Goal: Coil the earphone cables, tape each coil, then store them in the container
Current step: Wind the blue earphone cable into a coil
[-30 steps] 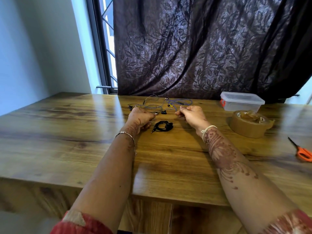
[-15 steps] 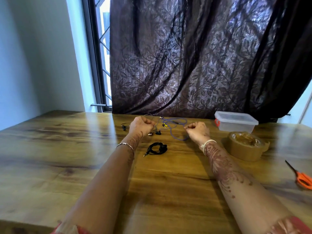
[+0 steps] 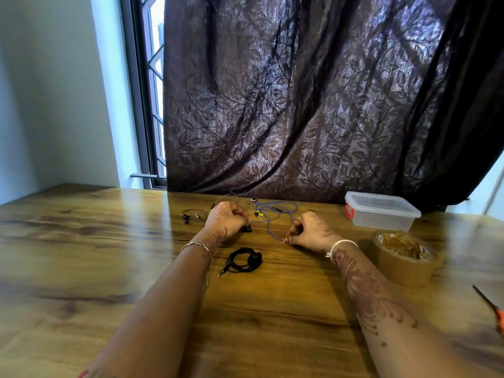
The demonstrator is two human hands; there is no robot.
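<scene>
A blue earphone cable lies in loose loops at the far middle of the wooden table. My right hand pinches a stretch of it near the table surface. My left hand is curled around the cable's other end, with a black earbud showing beside it. A black earphone cable lies coiled on the table between my forearms. A thin dark earphone lies left of my left hand. The clear lidded container stands at the back right.
A roll of brown packing tape sits in front of the container. Orange-handled scissors lie at the right edge. A dark curtain hangs behind the table, with a window to its left.
My head has tilted up, so the table sits lower in view. My right hand has drawn the blue cable to the right and toward me, away from my left hand.
</scene>
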